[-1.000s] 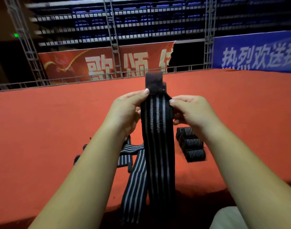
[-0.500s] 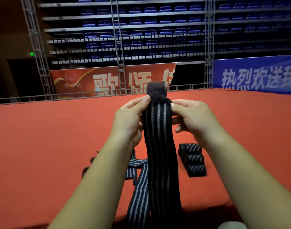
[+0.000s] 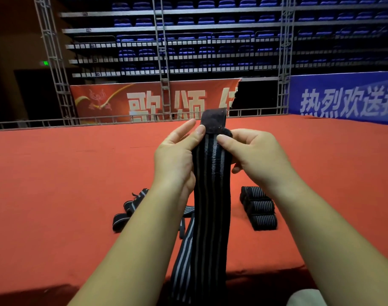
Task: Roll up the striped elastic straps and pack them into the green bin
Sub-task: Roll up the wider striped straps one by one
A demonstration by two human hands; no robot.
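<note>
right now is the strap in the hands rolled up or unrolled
Unrolled: the striped strap hangs flat from its top end, pinched by the left hand and right hand.

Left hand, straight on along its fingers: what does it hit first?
The striped strap it pinches: the left hand points up and right, straight at the strap's dark end tab. Beyond the tab the way looks free as far as this view shows; depth is unclear.

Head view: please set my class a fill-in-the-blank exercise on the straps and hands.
1. The left hand and right hand pinch the hanging strap near its ___ end.
2. ___ rolled straps lie on the carpet.
3. The loose straps lie to the ___ of the rolled ones.
Missing: top; three; left.
</note>
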